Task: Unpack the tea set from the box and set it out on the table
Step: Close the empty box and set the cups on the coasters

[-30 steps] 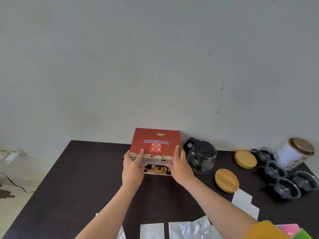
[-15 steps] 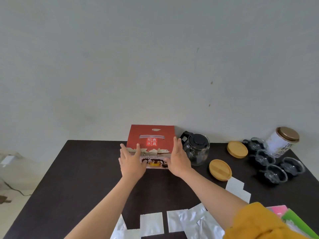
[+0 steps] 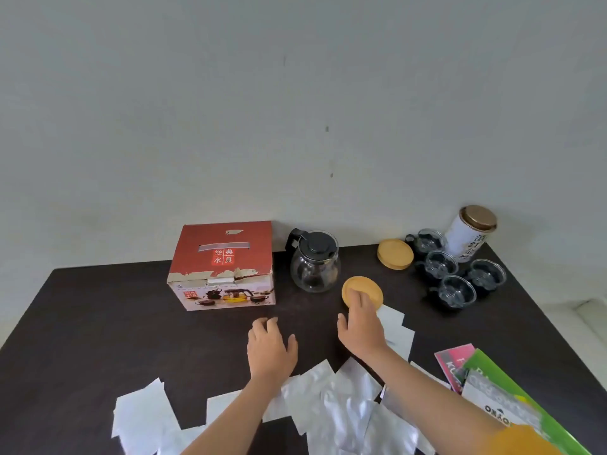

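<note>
The red tea set box (image 3: pixel 223 267) stands closed at the back of the dark surface (image 3: pixel 98 323), near the wall, with its torn top edge and a picture of the set facing the person. Both hands are in front of it and apart from it. The left hand (image 3: pixel 271 348) hovers low over bare surface just in front of the box's right corner, fingers loosely curled, holding nothing. The right hand (image 3: pixel 363 325) is further right, fingers relaxed, with its fingertips over the near edge of a round wooden coaster (image 3: pixel 361 289); whether they touch the coaster cannot be told.

Just to the right of the box stands a glass teapot (image 3: pixel 315 262) with a black lid and handle, upright and apart from the box. A second wooden coaster (image 3: pixel 395 254) lies further right, toward the back. Beyond it four glass cups (image 3: pixel 456 274) with dark holders sit grouped together, and behind them is a white tea canister (image 3: pixel 471 233) with a bronze lid, tilted in this wide view.

White paper sheets (image 3: pixel 397 326) lie under and beside the right hand. Silver foil sachets (image 3: pixel 341 405) are scattered along the near edge, partly under both forearms. At the near right lie pink and green packets (image 3: pixel 460 362), overlapping each other.
</note>
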